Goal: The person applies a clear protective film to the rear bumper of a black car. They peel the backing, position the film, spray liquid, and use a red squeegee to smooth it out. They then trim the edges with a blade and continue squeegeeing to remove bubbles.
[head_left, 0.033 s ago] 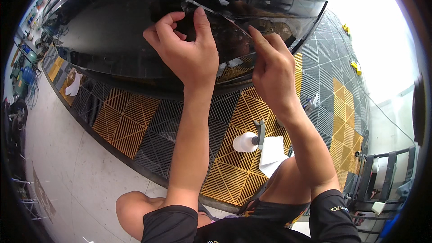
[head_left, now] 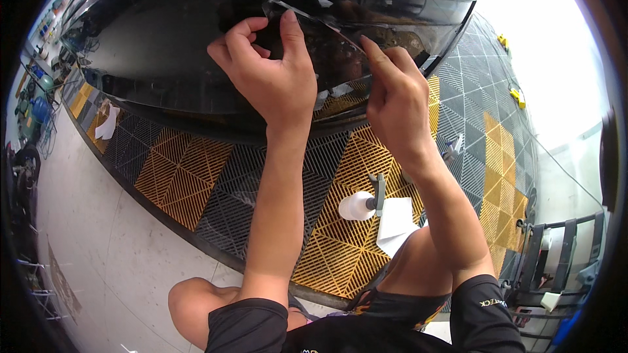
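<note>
"What are the hands working at?"

"A glossy black car bumper (head_left: 163, 49). A thin, pale strip (head_left: 335, 31) slants down to the right across its face, in front of the person."

"And the left hand (head_left: 278, 85)?"

"Near the strip's upper end. Its fingers are half curled and its thumb sticks up well clear of them, leaving a visible gap."

"The right hand (head_left: 400, 101)?"

"At the strip's lower end, index fingertip against it, other fingers folded in. The thumb is hidden, so I can't tell whether it's pinching."

"Anything below?"

"A white spray bottle (head_left: 355, 206) with a grey trigger, just beside a white sheet (head_left: 395, 221), both on ribbed black-and-yellow floor tiles (head_left: 180, 170)."
</note>
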The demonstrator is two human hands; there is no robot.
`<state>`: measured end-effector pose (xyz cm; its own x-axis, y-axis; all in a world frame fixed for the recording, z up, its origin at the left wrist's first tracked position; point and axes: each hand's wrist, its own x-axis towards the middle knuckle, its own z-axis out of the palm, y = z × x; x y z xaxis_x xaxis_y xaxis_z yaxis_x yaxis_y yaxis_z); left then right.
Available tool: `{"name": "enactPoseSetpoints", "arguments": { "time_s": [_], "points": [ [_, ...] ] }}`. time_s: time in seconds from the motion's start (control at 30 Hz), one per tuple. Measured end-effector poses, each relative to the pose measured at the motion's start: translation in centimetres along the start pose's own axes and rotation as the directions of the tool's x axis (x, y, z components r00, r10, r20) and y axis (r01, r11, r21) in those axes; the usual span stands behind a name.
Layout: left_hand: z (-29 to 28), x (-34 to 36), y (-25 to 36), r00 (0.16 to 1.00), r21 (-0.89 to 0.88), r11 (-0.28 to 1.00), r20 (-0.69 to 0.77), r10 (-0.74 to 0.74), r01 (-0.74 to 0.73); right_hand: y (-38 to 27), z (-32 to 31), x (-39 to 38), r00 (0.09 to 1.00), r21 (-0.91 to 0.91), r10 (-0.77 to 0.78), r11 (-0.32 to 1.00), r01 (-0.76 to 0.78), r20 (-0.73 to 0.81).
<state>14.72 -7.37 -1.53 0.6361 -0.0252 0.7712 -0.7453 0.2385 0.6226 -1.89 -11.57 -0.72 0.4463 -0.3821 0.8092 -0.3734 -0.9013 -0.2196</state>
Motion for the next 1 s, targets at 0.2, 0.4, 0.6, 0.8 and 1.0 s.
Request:
{"name": "enactPoseSetpoints", "arguments": {
  "time_s": [0.2, 0.4, 0.6, 0.8, 1.0],
  "points": [
    [-0.2, 0.0, -0.1, 0.999, -0.003, 1.000, 0.014, -0.030, 0.030, 0.7, -0.6, 0.1, 1.000, -0.022, -0.008, 1.000, 0.008, 0.017],
    [-0.2, -0.4, -0.2, 0.996, -0.012, 0.996, 0.002, -0.090, 0.090, 2.2, -1.4, 0.0, 0.999, -0.074, -0.030, 0.997, 0.031, 0.022],
    [-0.2, -0.9, -1.1, 0.999, -0.019, 0.999, -0.020, -0.051, 0.050, 4.2, -3.0, 0.7, 0.995, -0.183, -0.096, 0.978, 0.101, 0.039],
    [-0.1, -1.0, -1.5, 0.999, -0.011, 0.999, -0.032, -0.037, 0.036, 6.4, -4.5, 1.4, 0.991, -0.219, -0.108, 0.968, 0.123, 0.079],
    [-0.2, -1.0, -1.4, 0.998, -0.015, 0.998, -0.022, -0.056, 0.056, 9.3, -5.9, 1.9, 0.989, -0.238, -0.109, 0.963, 0.129, 0.096]
  ]
}}
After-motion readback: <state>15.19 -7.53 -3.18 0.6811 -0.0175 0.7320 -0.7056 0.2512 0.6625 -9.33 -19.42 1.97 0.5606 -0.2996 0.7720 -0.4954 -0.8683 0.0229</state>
